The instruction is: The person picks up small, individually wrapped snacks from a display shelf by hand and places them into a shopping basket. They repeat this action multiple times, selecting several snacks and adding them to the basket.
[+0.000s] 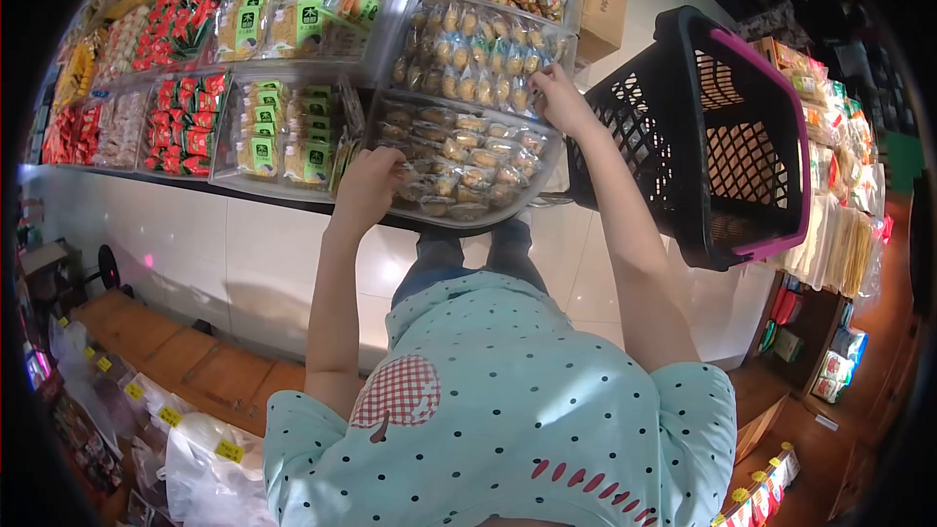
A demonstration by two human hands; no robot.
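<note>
My left hand (369, 190) is at the left side of the front bin (532, 197), its curled fingers touching or just above the wrapped brown pastries (468, 166). What it holds, if anything, is too small to tell. Higher and to the right, my right hand (561, 101) rests with bent fingers at the right edge of the bin of yellowish packaged pastries (473, 54). Its fingertips meet the packs there, and I cannot make out anything between them. Green-labelled packets (259, 137) stand in the bin left of my left hand.
A black basket with a purple rim (802, 127) stands right of my right forearm. Beyond it are shelves of bagged goods (839, 176). A cardboard box (603, 12) sits behind the bins. Red packets (181, 122) fill bins at the left. Plastic bags (215, 459) lie at lower left.
</note>
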